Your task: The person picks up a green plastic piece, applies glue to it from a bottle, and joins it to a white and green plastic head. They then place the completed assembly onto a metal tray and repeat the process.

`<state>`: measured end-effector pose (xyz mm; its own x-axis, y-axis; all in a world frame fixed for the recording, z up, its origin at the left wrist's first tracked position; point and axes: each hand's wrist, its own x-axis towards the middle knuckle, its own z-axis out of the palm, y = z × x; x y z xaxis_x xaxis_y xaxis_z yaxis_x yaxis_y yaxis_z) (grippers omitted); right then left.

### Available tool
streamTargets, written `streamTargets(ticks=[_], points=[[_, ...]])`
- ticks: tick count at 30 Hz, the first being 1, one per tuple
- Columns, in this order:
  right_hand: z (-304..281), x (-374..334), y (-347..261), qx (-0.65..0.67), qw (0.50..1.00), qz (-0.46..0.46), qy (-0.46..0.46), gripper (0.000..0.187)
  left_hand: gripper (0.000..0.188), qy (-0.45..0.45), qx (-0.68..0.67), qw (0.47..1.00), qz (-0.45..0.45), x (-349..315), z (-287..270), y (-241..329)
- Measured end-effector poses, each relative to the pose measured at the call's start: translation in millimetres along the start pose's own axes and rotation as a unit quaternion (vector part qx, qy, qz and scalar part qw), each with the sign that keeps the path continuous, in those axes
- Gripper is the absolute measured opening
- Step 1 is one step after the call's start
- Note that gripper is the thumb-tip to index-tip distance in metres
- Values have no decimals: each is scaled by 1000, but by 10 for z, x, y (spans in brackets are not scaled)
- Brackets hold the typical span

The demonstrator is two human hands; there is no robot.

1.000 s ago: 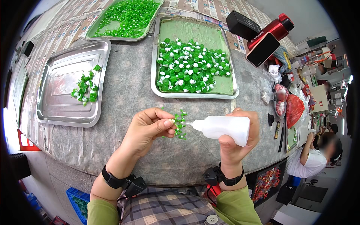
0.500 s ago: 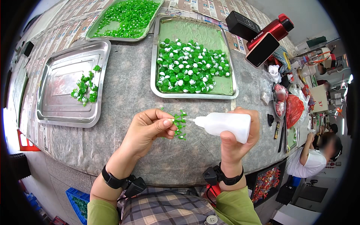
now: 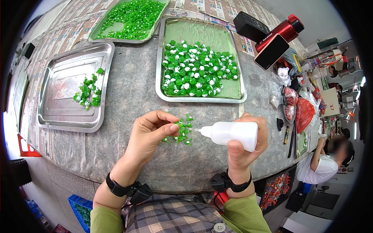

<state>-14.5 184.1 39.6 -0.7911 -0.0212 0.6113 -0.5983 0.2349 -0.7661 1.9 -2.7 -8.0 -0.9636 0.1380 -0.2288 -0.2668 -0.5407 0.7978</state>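
Note:
My left hand (image 3: 149,132) is closed in a pinch above a small cluster of green plastic pieces with white spots (image 3: 185,134) on the grey table covering. Whatever lies between its fingertips is too small to make out. My right hand (image 3: 248,141) is wrapped round a white squeeze bottle (image 3: 229,134), tilted almost flat. Its thin needle nozzle points left at the cluster, a little to the right of my left fingertips. Beyond my hands, a metal tray (image 3: 202,99) lined in green holds many green and white beads with black dots (image 3: 194,70).
At the left, another metal tray (image 3: 58,105) has a few assembled green and white pieces (image 3: 88,91). A far tray (image 3: 130,21) is heaped with small green parts. To the right are a phone (image 3: 272,51), a red flask (image 3: 281,31), a black box (image 3: 250,26) and red bags (image 3: 305,114).
The bottle has shifted slightly toward me and left, and its nozzle tip now sits lower, away from my left fingertips. My left hand has barely moved.

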Motion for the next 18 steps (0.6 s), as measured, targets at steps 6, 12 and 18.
streamTargets(ticks=[6,12,18], points=[[-26,2,-3,-3,1000,10,15,42,12,3,6,1000,6,1,4,5],[-377,224,77,30,982,129,137,36,12,18,-8,1000,-2,0,37,33],[-945,124,742,-27,965,249,78,38,12,23,-1,1000,-2,4,9,3]])
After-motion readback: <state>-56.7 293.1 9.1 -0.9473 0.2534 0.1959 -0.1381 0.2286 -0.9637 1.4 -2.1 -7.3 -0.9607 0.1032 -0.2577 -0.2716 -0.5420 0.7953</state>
